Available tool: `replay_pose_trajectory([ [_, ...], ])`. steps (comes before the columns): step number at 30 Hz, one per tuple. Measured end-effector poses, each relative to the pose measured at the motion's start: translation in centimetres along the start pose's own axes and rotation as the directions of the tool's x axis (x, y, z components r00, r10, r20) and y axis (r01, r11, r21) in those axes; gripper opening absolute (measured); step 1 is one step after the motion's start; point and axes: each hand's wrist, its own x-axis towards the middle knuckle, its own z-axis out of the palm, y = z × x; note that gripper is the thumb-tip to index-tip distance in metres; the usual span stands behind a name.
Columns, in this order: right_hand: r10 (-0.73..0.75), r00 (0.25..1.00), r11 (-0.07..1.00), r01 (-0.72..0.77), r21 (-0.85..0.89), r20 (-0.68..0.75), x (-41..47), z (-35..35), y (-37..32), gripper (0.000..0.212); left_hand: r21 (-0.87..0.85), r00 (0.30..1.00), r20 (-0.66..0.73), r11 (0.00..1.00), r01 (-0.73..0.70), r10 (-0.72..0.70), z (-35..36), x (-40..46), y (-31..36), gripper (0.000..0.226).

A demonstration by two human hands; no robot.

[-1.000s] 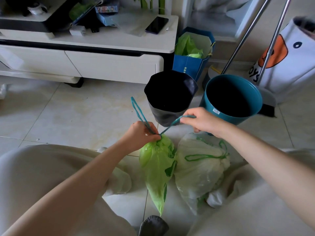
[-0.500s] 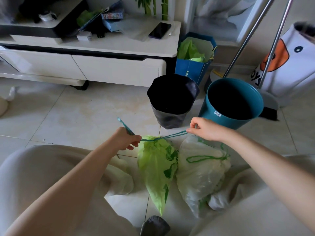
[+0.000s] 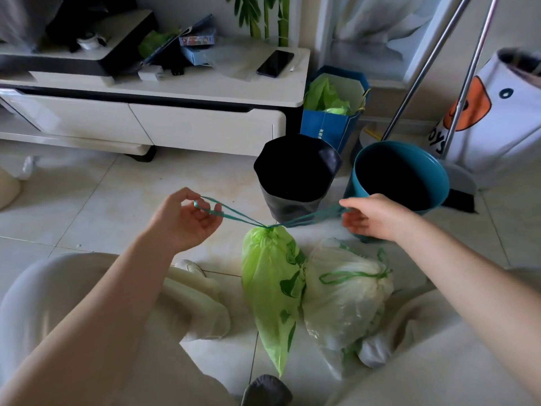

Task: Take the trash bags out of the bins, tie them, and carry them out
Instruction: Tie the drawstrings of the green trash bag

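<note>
Cinching the drawstring [image 3: 243, 215] on the green bag [image 3: 270, 288], both ends pulled out sideways.

Your left hand [image 3: 184, 221] pinches one loop between thumb and fingers, palm up; your right hand [image 3: 374, 216] grips the other end. The green bag lies on the floor tiles [image 3: 117, 200] between your knees, neck gathered tight, touching the white bag [image 3: 345, 300], whose string looks already tied. Both sit in front of the black bin [image 3: 295, 177] and teal bin [image 3: 401, 177]. Film looks thin, soft and light, and probably tears if you yank. Take hold at the string or the bunched neck, not the body. Knot it, then lift both by the strings.
</note>
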Motion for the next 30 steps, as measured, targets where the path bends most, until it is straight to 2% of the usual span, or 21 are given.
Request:
replay_pose_trajectory([
  [2,-0.046,0.997,0.969,0.031,0.244,0.054,-0.6,0.1,-0.8,0.013,0.028,0.999,0.03,0.999,0.024,-0.025,0.5,-0.4,-0.2,0.011],
  [5,-0.187,0.975,0.912,0.128,0.39,0.118,-1.9,0.8,-2.0,0.018,0.117,0.986,0.145,0.991,0.067,-0.084,1.8,-0.7,-0.5,0.016],
  [9,-0.355,0.907,0.893,0.258,0.369,0.226,-4.3,1.9,-3.2,0.03,0.206,0.926,0.322,0.969,0.136,-0.199,4.2,-1.1,-1.4,0.019],
  [11,-0.399,0.874,0.891,0.297,0.342,0.279,-5.5,2.5,-3.6,0.027,0.278,0.893,0.37,0.948,0.157,-0.256,5.7,-1.3,-2.0,0.026],
  [14,-0.447,0.825,0.893,0.387,0.23,0.347,-7.1,3.3,-4.1,0.01,0.387,0.867,0.386,0.909,0.158,-0.315,7.9,-1.6,-3.2,0.038],
  [18,-0.474,0.772,0.871,0.483,0.094,0.424,-8.7,3.9,-4.6,0.014,0.485,0.846,0.386,0.861,0.153,-0.368,10.1,-1.5,-4.3,0.041],
  [22,-0.476,0.755,0.836,0.548,-0.036,0.45,-8.9,4.3,-4.4,0.016,0.454,0.88,0.407,0.89,0.036,-0.244,11.7,-1.4,-5.0,0.038],
  [25,-0.447,0.778,0.846,0.528,-0.074,0.441,-8.4,4.5,-3.9,0.02,0.287,0.922,0.379,0.957,-0.032,-0.082,12.0,-0.3,-5.2,0.028],
  [28,-0.414,0.795,0.839,0.522,-0.153,0.444,-7.9,4.3,-3.1,0.022,0.104,0.92,0.39,0.992,-0.071,0.025,12.1,0.6,-5.2,0.022],
  [30,-0.424,0.801,0.823,0.536,-0.191,0.422,-7.5,3.8,-2.6,0.022,0.049,0.921,0.384,0.995,-0.092,0.066,12.3,0.9,-5.3,0.019],
])
